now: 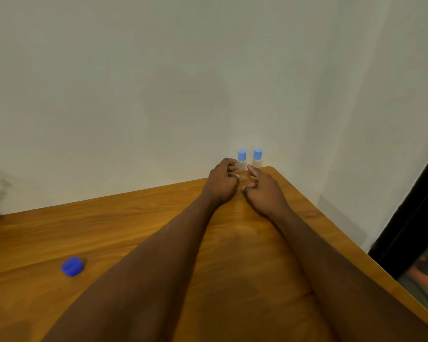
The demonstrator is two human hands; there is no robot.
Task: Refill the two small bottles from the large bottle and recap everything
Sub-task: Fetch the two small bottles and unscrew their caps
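Two small clear bottles stand side by side at the table's far right corner, against the wall. Both the left bottle (242, 166) and the right bottle (257, 160) carry light blue caps. My left hand (221, 182) lies just left of the left bottle with curled fingers, the fingertips at its side; whether they grip it is unclear. My right hand (263, 191) rests in front of the right bottle, index finger straight and reaching up between the two bottles. A loose darker blue cap (72, 266) lies on the table at the near left. No large bottle is in view.
The wooden table (139, 218) meets a pale wall at the back. Its right edge (351, 245) runs diagonally, with a dark opening and floor beyond it. A dim shadow shows at the far left by the wall.
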